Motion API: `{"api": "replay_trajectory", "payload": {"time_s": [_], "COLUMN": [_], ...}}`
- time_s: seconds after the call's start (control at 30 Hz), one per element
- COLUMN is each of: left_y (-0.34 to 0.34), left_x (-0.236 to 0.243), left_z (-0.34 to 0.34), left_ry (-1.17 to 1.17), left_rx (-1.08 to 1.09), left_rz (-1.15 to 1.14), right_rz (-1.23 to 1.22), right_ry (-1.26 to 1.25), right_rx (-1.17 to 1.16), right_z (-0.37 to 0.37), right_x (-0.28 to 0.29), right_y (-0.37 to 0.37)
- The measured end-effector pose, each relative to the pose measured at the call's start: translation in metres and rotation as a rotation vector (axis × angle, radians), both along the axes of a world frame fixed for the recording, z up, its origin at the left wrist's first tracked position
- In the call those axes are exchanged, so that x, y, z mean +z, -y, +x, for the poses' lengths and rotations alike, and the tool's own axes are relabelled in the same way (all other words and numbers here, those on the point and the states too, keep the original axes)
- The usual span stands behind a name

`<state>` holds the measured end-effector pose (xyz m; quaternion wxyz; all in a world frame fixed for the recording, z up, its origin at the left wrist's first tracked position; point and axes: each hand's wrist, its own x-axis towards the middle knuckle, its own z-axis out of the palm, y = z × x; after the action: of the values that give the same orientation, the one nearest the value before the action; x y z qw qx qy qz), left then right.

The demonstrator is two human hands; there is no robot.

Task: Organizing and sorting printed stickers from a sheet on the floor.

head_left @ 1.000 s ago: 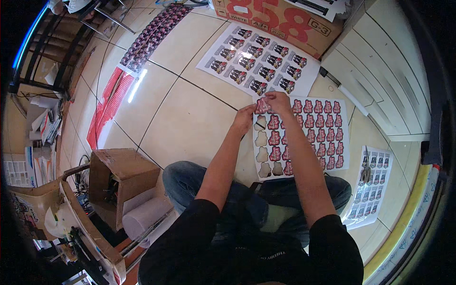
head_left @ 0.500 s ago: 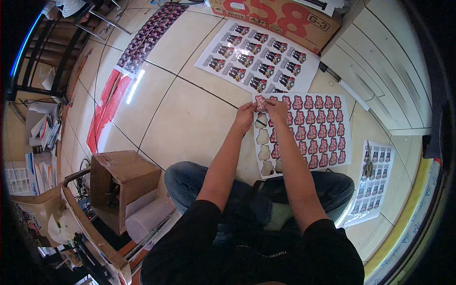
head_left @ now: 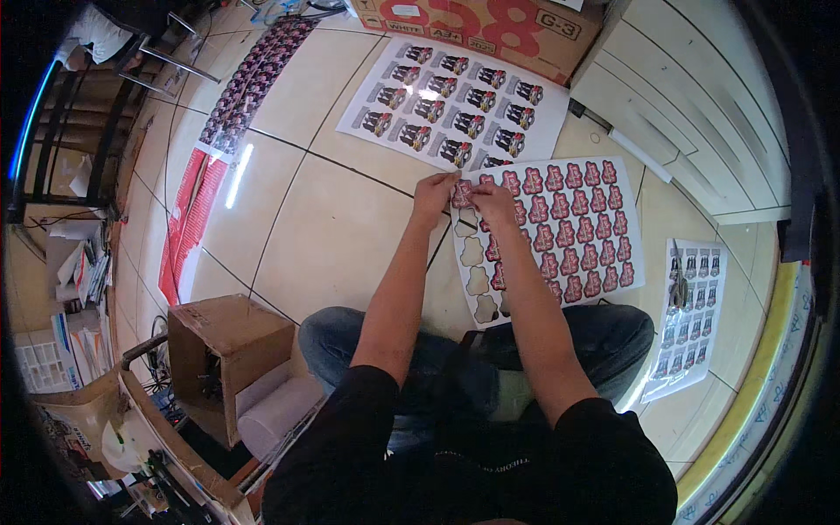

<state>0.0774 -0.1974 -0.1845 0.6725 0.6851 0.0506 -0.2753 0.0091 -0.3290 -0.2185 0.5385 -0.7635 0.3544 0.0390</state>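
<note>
A white sheet [head_left: 637, 278] printed with rows of red badge-shaped stickers lies on the floor before my knees. At its far left corner, my left hand [head_left: 433, 196] is closed, fingertips pinching the sheet's edge. Just to the right, my right hand [head_left: 494, 205] has its thumb and fingers pinched at the red corner sticker [head_left: 462, 192]; the fingers partly hide it. Below that sticker, the left column has several vacant cut-out shapes [head_left: 472, 252], with floor showing through them. A dark tile joint crosses the uppermost one.
A larger sticker sheet [head_left: 354, 122] with dark figures lies beyond, before a cardboard carton [head_left: 490, 39]. White drawers [head_left: 700, 114] stand far right. Scissors [head_left: 679, 287] rest on another sticker sheet [head_left: 678, 385] at right. An open cardboard box [head_left: 236, 337] sits left of my knee.
The whole view has shifted slightly, moving the sheets left in the picture. Both hands remain at the same sheet corner; the corner sticker now looks lower, closer to the sheet.
</note>
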Motion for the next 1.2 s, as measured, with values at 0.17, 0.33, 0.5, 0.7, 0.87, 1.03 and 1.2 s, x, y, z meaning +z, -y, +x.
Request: {"api": "replay_trajectory", "payload": {"time_s": [0.17,0.33,0.5,0.7,0.87,1.03,1.2], "left_y": [0.0,-0.001,0.0,0.001,-0.006,0.002,0.02], "left_x": [-0.004,-0.012,-0.016,-0.016,-0.01,-0.004,-0.002], "left_z": [0.011,0.015,0.019,0.021,0.03,0.009,-0.006], "left_ry": [-0.14,-0.261,-0.341,-0.419,-0.441,-0.232,-0.248], "left_rx": [-0.04,0.047,0.073,0.244,0.019,0.007,-0.14], "left_rz": [0.037,-0.048,-0.021,-0.194,-0.242,-0.315,-0.082], "right_rz": [-0.253,-0.001,0.769,0.062,0.543,0.676,0.76], "right_ry": [0.127,0.109,0.174,0.143,0.24,0.32,0.371], "right_rx": [0.068,-0.002,-0.365,-0.199,-0.467,-0.447,-0.506], "right_z": [-0.001,0.002,-0.002,-0.018,-0.093,-0.126,-0.12], "right_x": [0.008,-0.001,-0.013,-0.009,0.003,0.009,0.015], "right_y": [-0.009,-0.007,-0.013,-0.013,0.039,0.067,0.057]}}
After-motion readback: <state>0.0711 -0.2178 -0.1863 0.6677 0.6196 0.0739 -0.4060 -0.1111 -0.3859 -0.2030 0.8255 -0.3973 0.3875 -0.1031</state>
